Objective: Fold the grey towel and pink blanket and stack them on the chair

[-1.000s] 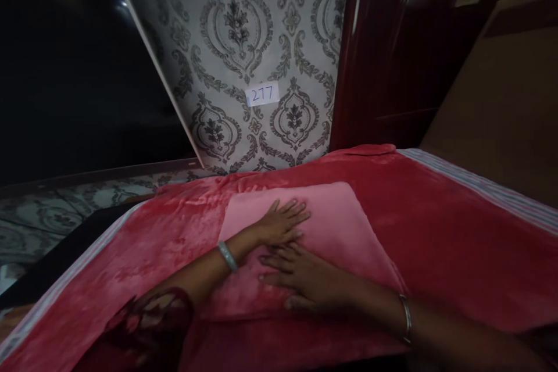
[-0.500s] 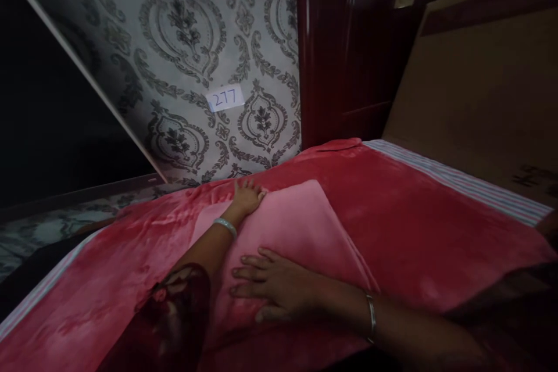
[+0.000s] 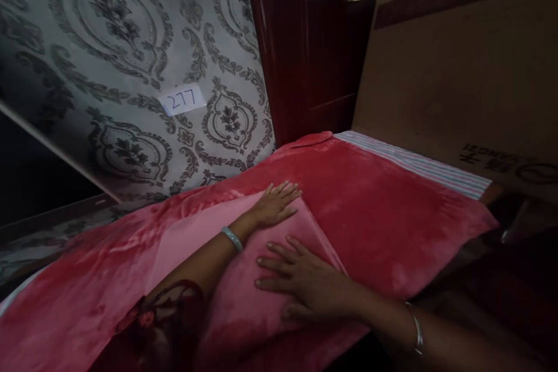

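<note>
Pink plush cloth, a folded rectangular piece [image 3: 204, 238], lies flat on the red velvety blanket [image 3: 375, 209] that covers the raised surface, near its far edge below the wall. Judged from its state, the folding is done: the edges lie together and the top is largely smooth. What appears left is pressing out the near part under the forearms.

The left hand [image 3: 274, 206] rests palm down at the piece's far right corner, fingers spread and flat, gripping nothing. The right hand [image 3: 305, 282] lies palm down on the near right edge, fingers likewise extended, holding nothing.

Against the frame half a second earlier, the left hand has moved from the far left corner across to the right corner; the right hand has stayed roughly in place. The view has swung rightward.

Beyond stand the grey patterned wall panel [image 3: 131, 40] with white paper label "277" [image 3: 183, 99], a dark red wooden door [image 3: 305, 40] and a brown cardboard sheet [image 3: 457, 70].
</note>
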`<act>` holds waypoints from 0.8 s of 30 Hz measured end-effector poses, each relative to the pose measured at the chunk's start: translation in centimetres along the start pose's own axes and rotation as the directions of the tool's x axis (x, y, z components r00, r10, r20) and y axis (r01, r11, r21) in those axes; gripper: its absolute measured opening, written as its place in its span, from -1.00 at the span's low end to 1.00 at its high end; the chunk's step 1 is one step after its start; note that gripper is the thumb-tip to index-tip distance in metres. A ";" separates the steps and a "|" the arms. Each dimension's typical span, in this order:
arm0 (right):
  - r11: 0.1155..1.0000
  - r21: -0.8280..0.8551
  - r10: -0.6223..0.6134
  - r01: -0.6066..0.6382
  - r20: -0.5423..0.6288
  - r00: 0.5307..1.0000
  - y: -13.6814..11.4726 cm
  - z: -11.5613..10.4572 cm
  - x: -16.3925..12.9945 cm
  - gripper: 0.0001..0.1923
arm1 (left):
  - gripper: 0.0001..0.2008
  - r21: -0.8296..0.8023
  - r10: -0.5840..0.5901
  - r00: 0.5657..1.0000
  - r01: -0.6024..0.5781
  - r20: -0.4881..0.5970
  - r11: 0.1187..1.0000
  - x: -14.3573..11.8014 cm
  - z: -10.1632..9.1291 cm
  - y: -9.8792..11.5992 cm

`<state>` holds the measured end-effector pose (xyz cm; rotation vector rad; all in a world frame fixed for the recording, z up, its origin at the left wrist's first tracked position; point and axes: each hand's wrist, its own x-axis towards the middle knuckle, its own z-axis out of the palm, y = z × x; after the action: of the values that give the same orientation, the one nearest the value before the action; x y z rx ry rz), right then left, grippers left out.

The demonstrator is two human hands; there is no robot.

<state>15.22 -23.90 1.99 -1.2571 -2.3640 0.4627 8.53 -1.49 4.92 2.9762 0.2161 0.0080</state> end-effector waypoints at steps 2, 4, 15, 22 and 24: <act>1.000 0.019 -0.002 0.002 -0.001 1.000 0.1 0.0 0.2 -0.37 | -0.39 -0.039 -0.004 1.000 0.003 -0.019 0.999 1.3 0.4 -1.5; 0.999 0.048 -0.008 0.008 0.005 1.000 0.1 -0.3 0.3 -0.36 | -0.40 -0.104 0.004 0.999 -0.008 -0.036 0.995 2.5 0.6 -2.8; 0.998 0.054 -0.020 0.022 -0.046 0.999 0.6 -0.3 0.2 -0.38 | -0.46 -0.148 -0.162 0.978 0.142 -0.134 0.979 6.0 1.2 -5.8; 1.000 0.014 -0.007 0.007 -0.013 1.000 0.5 -0.2 0.3 -0.39 | -0.51 -0.003 -0.211 0.945 0.217 -0.251 0.976 3.3 -3.6 -2.0; 1.000 -0.010 -0.006 0.006 -0.018 1.000 0.5 0.1 0.2 -0.40 | -0.50 -0.013 -0.206 0.943 0.210 -0.262 0.978 1.1 -4.7 -0.9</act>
<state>15.41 -23.49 1.78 -1.2528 -2.3571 0.4364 9.42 0.29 9.40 2.9428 0.5640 0.3790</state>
